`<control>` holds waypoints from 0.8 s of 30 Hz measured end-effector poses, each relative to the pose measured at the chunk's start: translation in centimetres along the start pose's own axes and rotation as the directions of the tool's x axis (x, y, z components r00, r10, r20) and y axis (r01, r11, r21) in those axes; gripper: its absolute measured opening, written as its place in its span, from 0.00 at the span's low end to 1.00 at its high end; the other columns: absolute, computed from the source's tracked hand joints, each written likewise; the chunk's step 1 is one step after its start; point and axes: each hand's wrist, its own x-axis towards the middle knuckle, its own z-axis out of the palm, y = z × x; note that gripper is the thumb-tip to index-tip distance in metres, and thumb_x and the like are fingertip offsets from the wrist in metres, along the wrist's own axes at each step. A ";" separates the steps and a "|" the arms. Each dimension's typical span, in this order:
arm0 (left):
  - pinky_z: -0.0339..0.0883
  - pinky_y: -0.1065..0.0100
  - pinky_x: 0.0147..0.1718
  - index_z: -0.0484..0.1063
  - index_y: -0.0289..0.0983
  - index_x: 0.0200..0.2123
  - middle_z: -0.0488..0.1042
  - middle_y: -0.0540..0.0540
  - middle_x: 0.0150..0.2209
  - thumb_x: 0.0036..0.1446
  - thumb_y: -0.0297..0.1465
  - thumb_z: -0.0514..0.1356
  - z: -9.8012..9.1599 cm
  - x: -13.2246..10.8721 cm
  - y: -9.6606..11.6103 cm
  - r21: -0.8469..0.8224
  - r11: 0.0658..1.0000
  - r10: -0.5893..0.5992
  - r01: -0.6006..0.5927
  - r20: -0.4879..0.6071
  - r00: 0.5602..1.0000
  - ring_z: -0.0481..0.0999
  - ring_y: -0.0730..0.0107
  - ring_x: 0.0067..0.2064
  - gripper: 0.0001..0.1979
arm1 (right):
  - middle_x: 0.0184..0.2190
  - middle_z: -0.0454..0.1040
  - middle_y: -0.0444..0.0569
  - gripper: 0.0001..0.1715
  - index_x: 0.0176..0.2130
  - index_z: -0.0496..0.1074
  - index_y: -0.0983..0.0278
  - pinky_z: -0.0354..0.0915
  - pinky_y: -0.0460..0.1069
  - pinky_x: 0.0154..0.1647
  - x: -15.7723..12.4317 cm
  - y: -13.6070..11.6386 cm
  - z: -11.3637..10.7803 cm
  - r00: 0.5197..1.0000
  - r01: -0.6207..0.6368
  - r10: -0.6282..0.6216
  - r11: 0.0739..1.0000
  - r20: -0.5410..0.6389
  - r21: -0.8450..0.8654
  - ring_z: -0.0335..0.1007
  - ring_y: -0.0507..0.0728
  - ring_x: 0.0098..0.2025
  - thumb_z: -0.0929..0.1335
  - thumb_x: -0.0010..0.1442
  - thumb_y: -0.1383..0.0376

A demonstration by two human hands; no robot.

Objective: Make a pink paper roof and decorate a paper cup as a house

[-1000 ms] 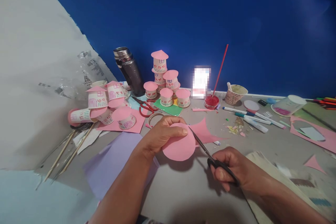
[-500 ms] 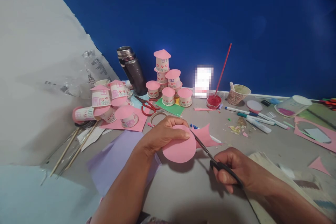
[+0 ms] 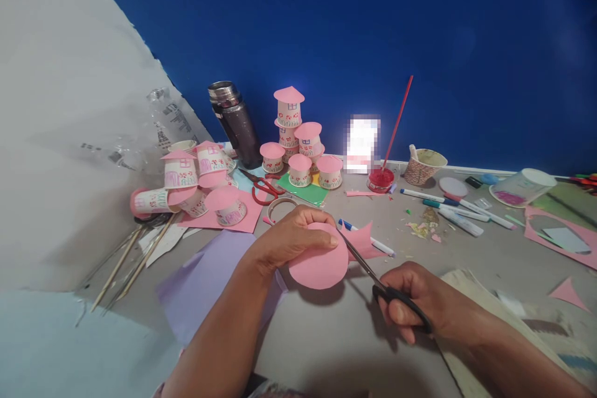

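Note:
My left hand [image 3: 303,236] pinches a pink paper disc [image 3: 319,267] near its upper edge, thumb on top. In my right hand [image 3: 408,301] are black-handled scissors [image 3: 366,266], my fingers through the loops. Their blades lie along the disc's upper right edge and look nearly closed. Beyond the blades a pointed pink paper offcut [image 3: 361,239] sticks out to the right; whether it is still joined to the disc I cannot tell. A roll of tape [image 3: 269,214] lies just behind my left hand, and a blue-capped marker [image 3: 380,245] lies partly under the offcut.
Decorated paper cups with pink cone roofs [image 3: 289,112] stand stacked at the back. More roofed cups [image 3: 226,206] sit at the left, near a dark flask [image 3: 237,130] and red-handled scissors [image 3: 265,189]. Purple paper [image 3: 209,286] lies by my left forearm. Several markers [image 3: 459,221] are spread at the right.
The offcut beyond the blades has shifted slightly, showing more of the marker beneath it. Both hands, the disc and the scissors stay almost where they were.

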 end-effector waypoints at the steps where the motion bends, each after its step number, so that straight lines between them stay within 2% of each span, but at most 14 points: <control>1: 0.58 0.72 0.22 0.76 0.37 0.23 0.68 0.53 0.22 0.45 0.35 0.70 0.0 0.0 0.0 -0.003 1.000 0.001 -0.001 0.006 1.000 0.66 0.74 0.24 0.09 | 0.15 0.69 0.43 0.39 0.24 0.71 0.64 0.45 0.46 0.19 0.0 0.0 0.0 1.000 -0.006 0.006 1.000 0.000 -0.001 0.50 0.47 0.18 0.74 0.50 0.31; 12: 0.55 0.72 0.22 0.75 0.37 0.23 0.67 0.53 0.22 0.46 0.35 0.70 -0.3 0.0 -0.1 0.005 1.000 -0.004 0.004 0.026 1.000 0.65 0.74 0.24 0.10 | 0.15 0.68 0.43 0.41 0.22 0.71 0.65 0.44 0.47 0.21 0.0 0.4 -0.1 1.000 0.012 -0.012 1.000 -0.018 0.014 0.51 0.47 0.19 0.74 0.50 0.30; 17: 0.58 0.72 0.26 0.75 0.36 0.23 0.67 0.52 0.24 0.47 0.36 0.71 -0.3 -0.1 0.0 0.056 0.997 0.060 -0.059 -0.010 0.998 0.65 0.73 0.27 0.12 | 0.15 0.67 0.42 0.40 0.22 0.70 0.65 0.44 0.47 0.21 0.0 0.2 -0.1 0.999 0.016 -0.016 1.000 -0.047 0.007 0.50 0.47 0.19 0.74 0.50 0.32; 24: 0.58 0.72 0.24 0.75 0.36 0.25 0.71 0.51 0.26 0.46 0.39 0.72 -0.3 0.3 -0.5 -0.050 0.998 0.034 -0.037 -0.069 0.997 0.67 0.73 0.26 0.14 | 0.14 0.66 0.43 0.39 0.20 0.68 0.64 0.45 0.47 0.20 0.0 -0.3 0.0 0.997 0.014 -0.014 1.000 -0.082 -0.004 0.50 0.47 0.18 0.74 0.49 0.32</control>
